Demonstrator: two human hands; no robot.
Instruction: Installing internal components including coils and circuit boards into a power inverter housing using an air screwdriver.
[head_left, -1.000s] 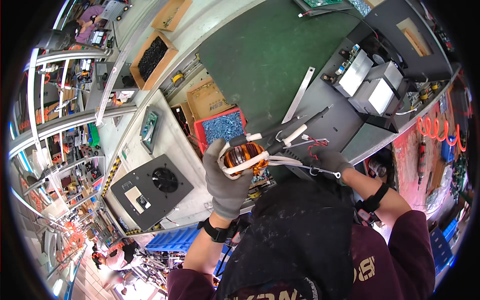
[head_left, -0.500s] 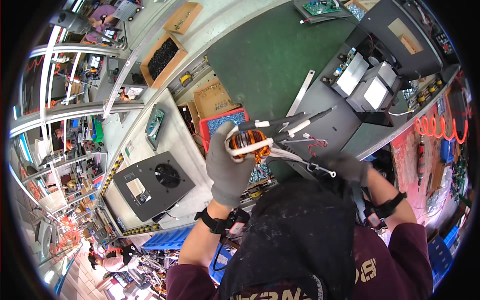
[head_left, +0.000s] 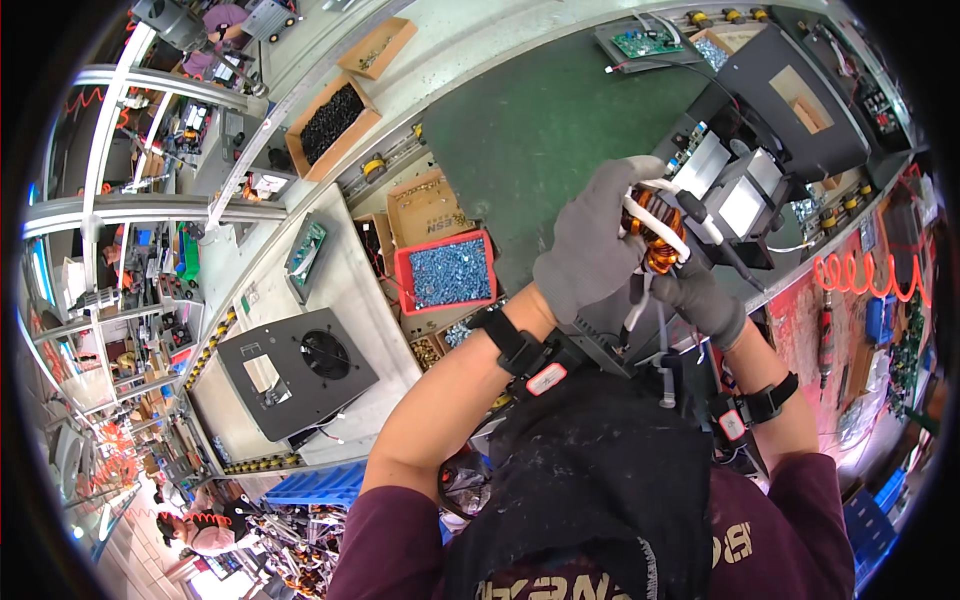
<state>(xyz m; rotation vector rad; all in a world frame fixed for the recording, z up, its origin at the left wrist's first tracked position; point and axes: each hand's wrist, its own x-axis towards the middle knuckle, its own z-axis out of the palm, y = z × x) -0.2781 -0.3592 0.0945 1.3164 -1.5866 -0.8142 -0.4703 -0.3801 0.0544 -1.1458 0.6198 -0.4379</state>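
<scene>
My gloved left hand [head_left: 598,235] is wrapped around the side of a toroidal coil [head_left: 662,240] of copper-orange wire with white-sleeved leads. Closed at the coil's lower end is my gloved right hand [head_left: 708,300], its fingertips partly hidden by the leads there. One black-sleeved lead [head_left: 735,262] sticks out to the right of the coil; another white lead hangs down between my hands. The coil is held above a dark metal housing, beside a grey block-shaped component [head_left: 745,200] with a white label.
A red bin of bluish screws [head_left: 399,270] stands left of the green mat [head_left: 500,130]. Cardboard boxes [head_left: 290,145] hold small parts. A black panel with a fan [head_left: 300,370] lies at left. A circuit board [head_left: 645,42] is at the far edge; a coiled red hose [head_left: 870,275] hangs right.
My left hand has carried the coil rightward from near the red bin to over the housing. My right hand has come up from the lead ends to the coil's lower end.
</scene>
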